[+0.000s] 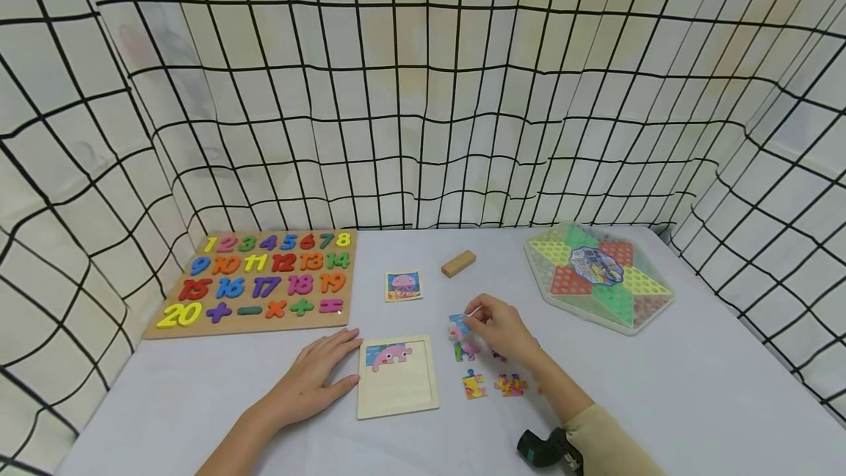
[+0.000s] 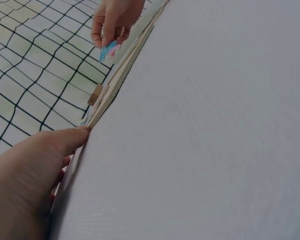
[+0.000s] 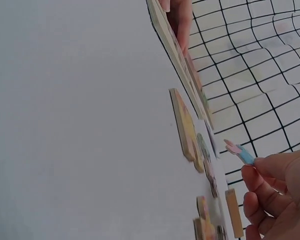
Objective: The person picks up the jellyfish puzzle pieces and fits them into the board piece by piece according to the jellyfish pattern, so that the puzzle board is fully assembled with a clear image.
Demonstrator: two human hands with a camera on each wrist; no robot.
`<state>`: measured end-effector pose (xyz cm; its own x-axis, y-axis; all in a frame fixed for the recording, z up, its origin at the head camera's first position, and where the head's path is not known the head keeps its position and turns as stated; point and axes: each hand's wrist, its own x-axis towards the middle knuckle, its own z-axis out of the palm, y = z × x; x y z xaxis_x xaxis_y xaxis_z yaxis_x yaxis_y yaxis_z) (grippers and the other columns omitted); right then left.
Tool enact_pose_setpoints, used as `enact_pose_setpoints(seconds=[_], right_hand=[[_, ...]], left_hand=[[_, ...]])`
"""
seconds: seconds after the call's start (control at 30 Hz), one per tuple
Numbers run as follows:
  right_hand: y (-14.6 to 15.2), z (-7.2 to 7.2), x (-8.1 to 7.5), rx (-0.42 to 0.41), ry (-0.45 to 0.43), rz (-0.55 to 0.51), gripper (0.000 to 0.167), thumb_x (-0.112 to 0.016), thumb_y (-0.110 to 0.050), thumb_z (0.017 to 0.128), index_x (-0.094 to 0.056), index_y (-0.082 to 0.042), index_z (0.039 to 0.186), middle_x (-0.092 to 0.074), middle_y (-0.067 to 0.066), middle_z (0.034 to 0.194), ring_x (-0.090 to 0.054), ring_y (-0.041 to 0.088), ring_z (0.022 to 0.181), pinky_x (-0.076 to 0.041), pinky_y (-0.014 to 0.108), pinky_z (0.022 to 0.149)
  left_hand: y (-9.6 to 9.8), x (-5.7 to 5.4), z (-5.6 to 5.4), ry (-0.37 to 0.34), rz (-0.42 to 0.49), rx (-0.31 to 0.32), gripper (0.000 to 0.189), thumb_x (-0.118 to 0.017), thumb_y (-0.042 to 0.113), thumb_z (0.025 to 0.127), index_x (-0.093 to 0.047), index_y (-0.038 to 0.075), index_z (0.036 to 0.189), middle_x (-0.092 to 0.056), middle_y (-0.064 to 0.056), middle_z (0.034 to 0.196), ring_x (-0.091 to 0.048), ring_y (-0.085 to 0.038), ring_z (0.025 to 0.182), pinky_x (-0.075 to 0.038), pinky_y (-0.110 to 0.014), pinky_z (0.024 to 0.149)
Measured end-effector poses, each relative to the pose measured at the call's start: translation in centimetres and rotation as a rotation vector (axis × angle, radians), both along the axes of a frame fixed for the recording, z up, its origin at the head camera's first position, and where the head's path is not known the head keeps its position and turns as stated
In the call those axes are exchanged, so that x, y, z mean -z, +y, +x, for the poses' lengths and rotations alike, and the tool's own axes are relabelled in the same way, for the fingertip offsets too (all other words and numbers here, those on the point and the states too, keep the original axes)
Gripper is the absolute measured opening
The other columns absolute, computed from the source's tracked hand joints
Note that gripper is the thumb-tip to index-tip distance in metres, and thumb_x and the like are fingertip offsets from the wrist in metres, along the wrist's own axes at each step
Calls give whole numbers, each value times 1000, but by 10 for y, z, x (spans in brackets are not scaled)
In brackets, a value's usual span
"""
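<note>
A blue-and-pink puzzle piece (image 1: 457,323) is pinched between the thumb and fingers of my right hand (image 1: 500,330), raised above the table in the right wrist view. Below that hand lie loose puzzle pieces, among them a yellow one (image 1: 474,385), a yellow-and-red one (image 1: 511,385) and a green-and-pink one (image 1: 465,352). My left hand (image 1: 316,379) lies at the left edge of a wooden puzzle tray (image 1: 398,399), thumb and fingers extended against it. Joined pieces with a pink creature on blue (image 1: 388,355) fill the tray's upper left. My right hand partly covers some pieces.
Behind the tray lie a small picture card (image 1: 403,286) and a wooden block (image 1: 459,264). A number board (image 1: 157,330) stands back left, a star-patterned game box (image 1: 598,270) back right. A black device (image 1: 545,449) is beside my right sleeve. Black-lined netting surrounds the table.
</note>
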<state>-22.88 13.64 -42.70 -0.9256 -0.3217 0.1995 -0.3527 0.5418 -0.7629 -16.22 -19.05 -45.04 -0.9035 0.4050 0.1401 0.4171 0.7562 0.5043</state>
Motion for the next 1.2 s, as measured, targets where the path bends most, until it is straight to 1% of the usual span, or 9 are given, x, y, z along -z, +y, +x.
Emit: enact_pose_setpoints(seconds=[0.2, 0.33, 0.47, 0.63, 0.83, 1.07, 1.2], right_hand=[[-16, 3, 4, -60, -30, -16, 8, -62, -15, 88, -57, -11, 93, -55, -4, 70, -46, 9, 57, -38, 19, 47], [-26, 6, 5, -98, -48, -19, 7, -61, -14, 88, -57, -11, 93, -56, -3, 71, -46, 9, 56, -38, 20, 46], [-34, 8, 6, -112, -88, -23, 6, -60, -15, 89, -56, -12, 93, -57, -4, 71, -46, 9, 55, -38, 20, 46], [-42, 10, 8, -117, -134, -55, 7, -61, -14, 88, -57, -12, 94, -59, -3, 72, -45, 9, 53, -38, 20, 43], [-50, 12, 10, -127, -115, -69, 7, -61, -11, 87, -57, -9, 93, -59, -3, 71, -45, 8, 53, -37, 18, 43], [-57, 14, 14, -128, -118, -51, 6, -61, -12, 87, -57, -12, 92, -59, -5, 70, -46, 7, 53, -40, 18, 44], [-59, 16, 16, -135, -91, -40, 6, -62, -12, 87, -58, -10, 91, -57, -5, 69, -46, 7, 54, -39, 18, 44]], left_hand=[[0, 0, 0, -9, -9, -5, 56, -61, 37, 86, -46, 11, 134, -35, -5, 144, -27, -25, 133, -18, -53, 105], [0, 0, 0, -16, -8, -8, 56, -61, 37, 86, -46, 11, 134, -35, -5, 145, -27, -25, 133, -18, -53, 105], [1, -1, 0, -15, -6, -6, 56, -61, 36, 86, -46, 11, 134, -35, -5, 144, -27, -25, 133, -18, -54, 105], [0, -1, 1, -12, -3, -1, 56, -61, 35, 87, -46, 11, 134, -35, -5, 144, -27, -25, 133, -18, -53, 105], [0, -3, 1, -10, 1, -1, 56, -61, 35, 86, -46, 10, 134, -35, -5, 144, -27, -25, 134, -18, -53, 105], [0, -2, 1, -3, 3, 3, 56, -61, 37, 86, -47, 10, 134, -36, -5, 144, -27, -25, 133, -19, -53, 105], [0, -1, 1, 4, -1, 10, 56, -60, 38, 87, -47, 10, 134, -36, -5, 144, -27, -25, 133, -18, -52, 106]])
